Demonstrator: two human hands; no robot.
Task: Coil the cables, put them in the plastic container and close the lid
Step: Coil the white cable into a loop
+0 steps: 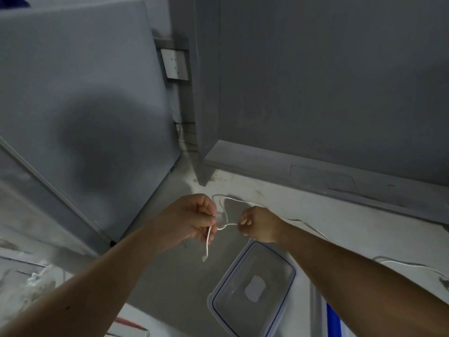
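A thin white cable (pixel 224 207) stretches between both hands above the pale floor. My left hand (pixel 192 218) pinches it, and a short end with a plug (pixel 205 257) hangs below the fingers. My right hand (pixel 258 223) is closed on the cable a little to the right, and a loop arches up between the two hands. The cable's long part runs off to the right along the floor (pixel 413 265). A clear plastic container (pixel 289 268) with a blue-lined rim lies on the floor below my right hand, empty and without a lid on it.
A grey cabinet (pixel 315 93) and its plinth stand behind the hands. A grey panel (pixel 73 93) leans at the left, with a wall socket (pixel 175 64) in the gap. A crumpled white thing (pixel 41 278) lies at the lower left, and something blue (pixel 334 319) sits at the lower right.
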